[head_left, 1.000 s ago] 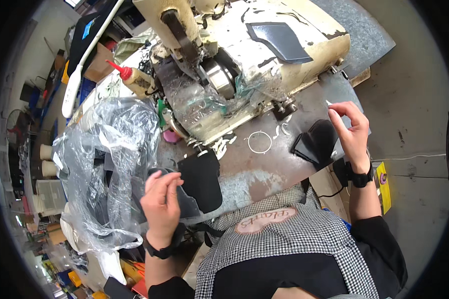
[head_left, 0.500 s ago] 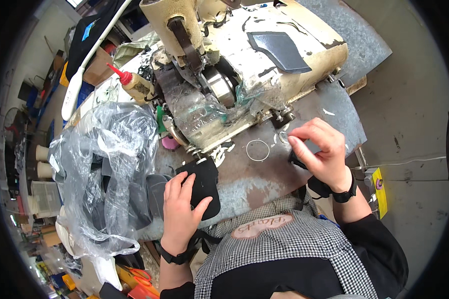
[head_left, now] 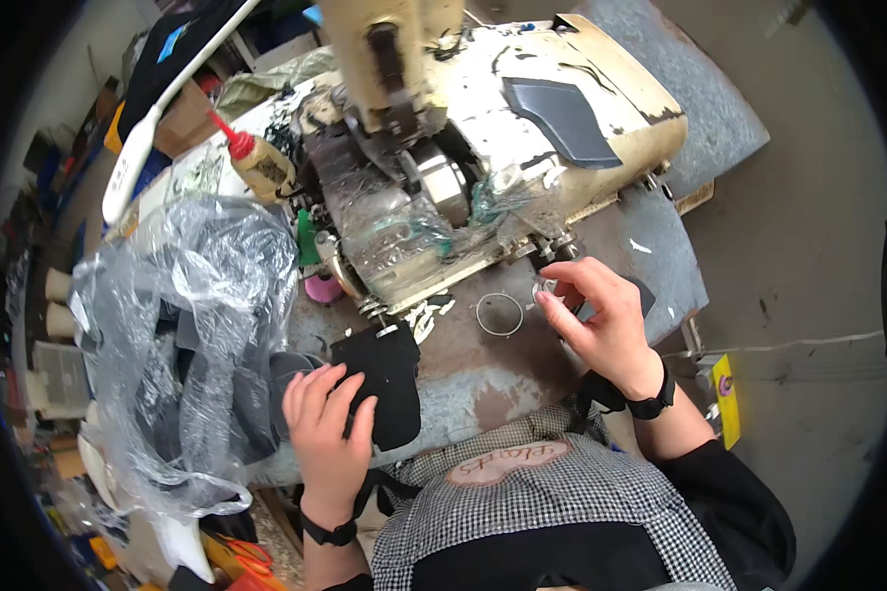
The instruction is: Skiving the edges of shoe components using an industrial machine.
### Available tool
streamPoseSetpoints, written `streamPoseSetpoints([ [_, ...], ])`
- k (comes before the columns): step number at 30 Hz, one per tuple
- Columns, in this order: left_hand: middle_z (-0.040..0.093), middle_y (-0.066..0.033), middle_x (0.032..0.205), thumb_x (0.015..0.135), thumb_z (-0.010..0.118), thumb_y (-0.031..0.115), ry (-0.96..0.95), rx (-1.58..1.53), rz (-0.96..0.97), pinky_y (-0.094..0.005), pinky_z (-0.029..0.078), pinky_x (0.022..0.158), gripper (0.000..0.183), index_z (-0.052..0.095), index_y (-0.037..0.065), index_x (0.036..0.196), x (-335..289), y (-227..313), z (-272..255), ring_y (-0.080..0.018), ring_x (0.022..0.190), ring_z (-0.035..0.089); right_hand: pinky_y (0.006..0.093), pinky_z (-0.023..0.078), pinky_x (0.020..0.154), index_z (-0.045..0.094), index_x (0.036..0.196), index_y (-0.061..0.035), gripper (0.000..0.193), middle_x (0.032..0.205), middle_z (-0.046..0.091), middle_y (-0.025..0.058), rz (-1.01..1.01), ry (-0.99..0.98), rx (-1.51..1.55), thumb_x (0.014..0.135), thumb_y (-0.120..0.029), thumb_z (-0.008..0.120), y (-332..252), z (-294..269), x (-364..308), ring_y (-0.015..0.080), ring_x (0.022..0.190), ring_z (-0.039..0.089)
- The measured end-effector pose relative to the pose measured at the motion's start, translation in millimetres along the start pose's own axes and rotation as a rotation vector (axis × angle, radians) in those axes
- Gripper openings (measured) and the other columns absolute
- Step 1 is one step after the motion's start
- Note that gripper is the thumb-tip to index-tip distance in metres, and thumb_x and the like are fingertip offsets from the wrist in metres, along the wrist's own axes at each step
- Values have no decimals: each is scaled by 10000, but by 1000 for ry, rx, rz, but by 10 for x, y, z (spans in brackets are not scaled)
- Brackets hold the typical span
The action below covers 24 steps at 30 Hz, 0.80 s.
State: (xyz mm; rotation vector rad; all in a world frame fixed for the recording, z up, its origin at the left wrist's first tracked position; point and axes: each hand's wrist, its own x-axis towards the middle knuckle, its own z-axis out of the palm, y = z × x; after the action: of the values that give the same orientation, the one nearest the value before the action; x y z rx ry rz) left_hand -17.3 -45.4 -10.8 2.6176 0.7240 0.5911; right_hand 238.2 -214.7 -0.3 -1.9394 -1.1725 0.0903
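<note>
A flat black piece [head_left: 382, 379] lies on the worn metal tabletop at the front of a machine, its far edge by a small metal fitting. My left hand [head_left: 327, 419] is at the piece's left edge, fingers spread; whether the fingertips touch it I cannot tell. My right hand [head_left: 606, 320] is over the tabletop to the right, thumb and forefinger apart with nothing visible between them. Partly hidden behind that hand is a dark flat piece [head_left: 647, 296]. A thin pale ring [head_left: 499, 314] lies on the table between the hands.
The cream machine [head_left: 601, 79] carries a dark cut piece [head_left: 565, 120] on top and a bare metal wheel [head_left: 442, 182]. A red-tipped bottle [head_left: 259, 165] stands left of it. Nearer, a clear plastic bag [head_left: 192, 295] holds dark pieces. White scraps [head_left: 426, 320] lie by the machine.
My left hand has slid left off most of the black piece. My right hand has shifted a little left, and more of the dark piece behind it shows. The view has shifted slightly.
</note>
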Motion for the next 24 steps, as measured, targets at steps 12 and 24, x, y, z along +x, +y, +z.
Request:
streamPoseSetpoints([
  [12, 648, -16, 926, 732, 700, 77, 314, 11, -109, -546, 351, 1019, 104, 690, 101, 832, -736, -420, 157, -223, 961, 608, 202, 458, 617, 606, 1061, -2, 244, 833, 613, 16, 125, 46, -163, 831, -9, 688, 50, 252, 243, 54, 680, 561],
  [24, 612, -39, 823, 710, 568, 48, 349, -139, -154, -601, 318, 1055, 87, 577, 97, 782, -865, -758, 225, -250, 845, 584, 232, 444, 781, 499, 1019, -10, 246, 903, 588, 39, 174, 64, -283, 824, 16, 647, 176, 349, 433, 97, 837, 565],
])
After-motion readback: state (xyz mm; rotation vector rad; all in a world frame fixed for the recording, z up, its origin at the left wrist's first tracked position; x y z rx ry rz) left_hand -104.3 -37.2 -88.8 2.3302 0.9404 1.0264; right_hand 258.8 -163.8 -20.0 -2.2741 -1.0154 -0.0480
